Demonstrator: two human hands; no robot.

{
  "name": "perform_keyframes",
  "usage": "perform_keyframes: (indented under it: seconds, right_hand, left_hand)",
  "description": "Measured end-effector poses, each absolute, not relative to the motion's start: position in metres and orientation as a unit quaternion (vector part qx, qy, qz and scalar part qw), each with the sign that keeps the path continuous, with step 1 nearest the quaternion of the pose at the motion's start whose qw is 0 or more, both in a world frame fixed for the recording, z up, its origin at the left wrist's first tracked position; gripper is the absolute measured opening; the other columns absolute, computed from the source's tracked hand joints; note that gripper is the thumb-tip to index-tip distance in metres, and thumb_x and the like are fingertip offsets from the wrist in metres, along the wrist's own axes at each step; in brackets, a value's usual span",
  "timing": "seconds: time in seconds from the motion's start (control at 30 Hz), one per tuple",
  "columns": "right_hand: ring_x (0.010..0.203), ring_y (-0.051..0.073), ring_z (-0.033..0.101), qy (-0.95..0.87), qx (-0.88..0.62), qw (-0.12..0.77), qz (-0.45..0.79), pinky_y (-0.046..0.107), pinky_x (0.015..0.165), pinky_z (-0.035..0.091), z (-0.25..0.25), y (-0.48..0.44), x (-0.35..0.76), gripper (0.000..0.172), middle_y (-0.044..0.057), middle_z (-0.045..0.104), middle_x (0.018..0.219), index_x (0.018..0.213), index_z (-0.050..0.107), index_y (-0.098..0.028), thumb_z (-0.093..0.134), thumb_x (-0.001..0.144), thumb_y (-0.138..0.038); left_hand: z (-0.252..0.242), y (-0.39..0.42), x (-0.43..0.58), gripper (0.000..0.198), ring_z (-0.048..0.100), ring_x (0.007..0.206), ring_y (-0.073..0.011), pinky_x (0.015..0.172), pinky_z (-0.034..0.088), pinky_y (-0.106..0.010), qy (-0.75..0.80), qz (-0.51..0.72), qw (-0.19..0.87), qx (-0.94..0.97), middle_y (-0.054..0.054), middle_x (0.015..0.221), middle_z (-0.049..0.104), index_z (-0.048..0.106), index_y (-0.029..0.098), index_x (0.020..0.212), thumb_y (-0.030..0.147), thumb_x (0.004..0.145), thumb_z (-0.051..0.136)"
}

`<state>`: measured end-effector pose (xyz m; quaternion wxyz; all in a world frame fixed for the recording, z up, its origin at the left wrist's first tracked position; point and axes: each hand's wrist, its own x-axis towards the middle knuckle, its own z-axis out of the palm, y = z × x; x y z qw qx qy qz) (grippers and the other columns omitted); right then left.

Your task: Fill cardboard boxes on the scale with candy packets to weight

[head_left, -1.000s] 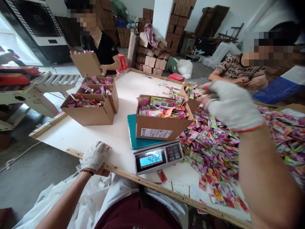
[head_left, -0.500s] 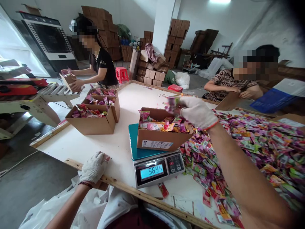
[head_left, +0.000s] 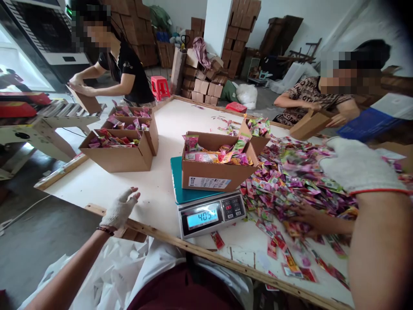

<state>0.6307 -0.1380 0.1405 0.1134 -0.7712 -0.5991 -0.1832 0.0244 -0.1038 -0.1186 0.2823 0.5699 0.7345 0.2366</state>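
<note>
My left hand, in a white knit glove with bare fingertips, hovers over the table's front edge, fingers apart and holding nothing. My gloved right hand is above a heap of small colourful snack packets on the right; its fingers look loosened, partly blurred. Blurred packets are in the air just left of it. A cardboard box filled with packets stands on a digital scale, whose lit display reads about 405. Someone else's bare hand reaches into the heap below my right arm.
Filled boxes stand at the table's left, and another box stands behind the scale. Across the table, one person handles a box by a conveyor; another holds a carton. A wooden strip borders the table.
My right hand has moved from above the box to the right over the heap. The packets it held have left the box area, and the display fell from 564.4. My left fingers have spread.
</note>
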Motion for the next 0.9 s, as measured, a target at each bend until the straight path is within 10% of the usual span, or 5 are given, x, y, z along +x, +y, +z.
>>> perform_keyframes:
  seconds: [0.17,0.5,0.67,0.9]
  right_hand:
    - [0.096,0.041,0.069,-0.641,-0.728,0.208,-0.128,0.062,0.088,0.055,0.137,-0.131,0.581,0.031,0.014,0.073,0.096,0.107,0.072,-0.029,0.058,0.080,-0.036]
    - [0.106,0.030,0.067,-0.724,-0.665,0.168,-0.074,0.038,0.090,0.051,0.135,-0.066,0.485,0.036,0.015,0.072,0.121,0.124,0.071,-0.018,0.065,0.092,-0.034]
    - [0.097,0.026,0.067,-0.709,-0.696,0.098,-0.063,0.032,0.080,0.047,0.129,-0.039,0.465,0.016,0.011,0.076,0.107,0.099,0.076,-0.021,0.065,0.091,-0.030]
    - [0.082,0.025,0.064,-0.616,-0.669,0.402,-0.107,0.035,0.080,0.048,0.145,-0.085,0.530,0.022,0.007,0.072,0.084,0.089,0.071,-0.022,0.056,0.090,-0.037]
  left_hand:
    - [-0.051,-0.088,0.043,0.058,0.067,0.091,-0.0177,0.081,0.055,-0.028,0.714,0.302,0.242,0.584,-0.007,0.109,0.076,0.065,0.014,0.135,0.050,0.091,0.052]
    - [0.065,-0.070,0.142,0.038,0.066,0.129,-0.0234,0.118,0.051,-0.042,0.414,0.492,0.078,0.762,-0.013,0.139,0.069,0.073,0.014,0.121,0.040,0.097,0.059]
    - [0.099,-0.074,0.216,0.031,0.073,0.112,-0.0268,0.100,0.061,-0.041,0.349,0.259,0.036,0.900,-0.011,0.119,0.076,0.074,0.021,0.114,0.040,0.091,0.066]
    - [0.093,-0.066,0.212,0.029,0.074,0.106,-0.0288,0.096,0.060,-0.042,0.379,0.071,0.024,0.922,-0.009,0.112,0.078,0.078,0.028,0.111,0.034,0.087,0.063]
